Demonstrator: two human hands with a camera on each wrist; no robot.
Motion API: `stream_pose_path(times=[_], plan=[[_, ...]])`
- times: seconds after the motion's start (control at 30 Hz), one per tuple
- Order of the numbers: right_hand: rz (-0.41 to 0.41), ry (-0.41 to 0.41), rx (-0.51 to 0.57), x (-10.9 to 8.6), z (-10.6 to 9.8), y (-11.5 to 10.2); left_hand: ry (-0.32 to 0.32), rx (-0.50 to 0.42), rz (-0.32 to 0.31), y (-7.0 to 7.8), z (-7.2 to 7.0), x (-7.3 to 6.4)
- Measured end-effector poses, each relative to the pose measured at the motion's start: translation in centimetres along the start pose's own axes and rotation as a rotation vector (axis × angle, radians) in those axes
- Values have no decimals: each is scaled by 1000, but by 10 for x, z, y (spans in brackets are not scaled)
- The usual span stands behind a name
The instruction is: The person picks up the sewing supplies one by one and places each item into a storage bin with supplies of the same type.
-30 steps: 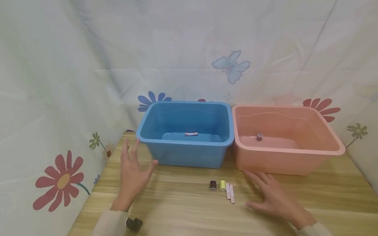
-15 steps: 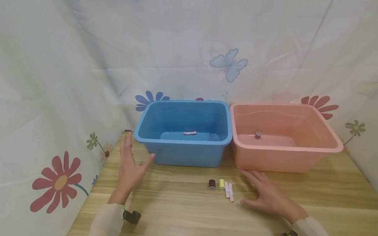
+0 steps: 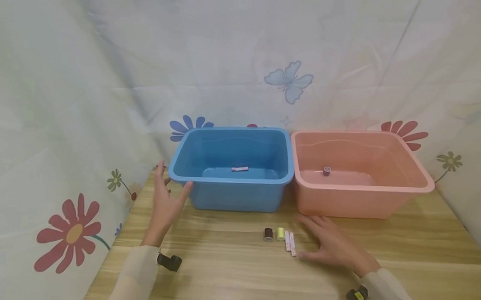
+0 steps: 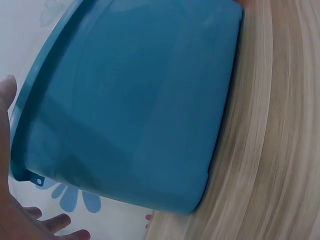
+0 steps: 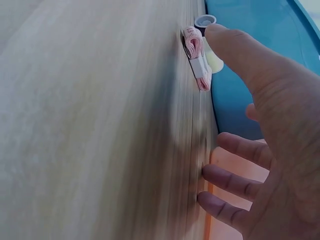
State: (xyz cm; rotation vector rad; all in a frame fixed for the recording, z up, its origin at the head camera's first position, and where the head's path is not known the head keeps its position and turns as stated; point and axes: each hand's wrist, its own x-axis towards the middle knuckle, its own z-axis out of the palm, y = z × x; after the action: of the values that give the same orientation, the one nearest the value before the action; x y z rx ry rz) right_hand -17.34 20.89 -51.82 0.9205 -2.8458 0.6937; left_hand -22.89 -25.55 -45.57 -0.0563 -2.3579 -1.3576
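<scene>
Holding nothing, fingers loosely extended, the right hand [image 3: 328, 243] is just beside two folded pink-and-white tape strips [image 3: 292, 244] on the wood-grain bench [image 3: 225, 276]; probably light and soft, they are best pinched across the white band [image 5: 198, 67]. Past them sit a yellow thread spool [image 3: 280, 234] and a dark brown spool [image 3: 268, 234], likely firm, apt to roll. The left hand [image 3: 166, 210], relaxed and empty, is just beside a blue plastic tub [image 3: 238, 196] containing another strip [image 3: 240, 169]; beyond the right hand, a pink plastic tub [image 3: 356, 203] holds a purplish spool [image 3: 327, 171].

Head view looks forward and down; 2 close, tilted wrist views share the blue basin [image 3: 236, 196]
</scene>
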Motion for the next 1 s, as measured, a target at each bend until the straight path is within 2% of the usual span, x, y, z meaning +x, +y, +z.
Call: stream_pose_path(times=[0.33, 0.6, 1.0], plan=[[17, -16, 9, 7, 9, -1, -21, -50, -32, 0, 7, 6], [6, 12, 25, 6, 17, 0, -60, -120, -52, -2, 10, 5], [47, -35, 34, 7, 24, 0, -72, -181, -35, -2, 14, 6]])
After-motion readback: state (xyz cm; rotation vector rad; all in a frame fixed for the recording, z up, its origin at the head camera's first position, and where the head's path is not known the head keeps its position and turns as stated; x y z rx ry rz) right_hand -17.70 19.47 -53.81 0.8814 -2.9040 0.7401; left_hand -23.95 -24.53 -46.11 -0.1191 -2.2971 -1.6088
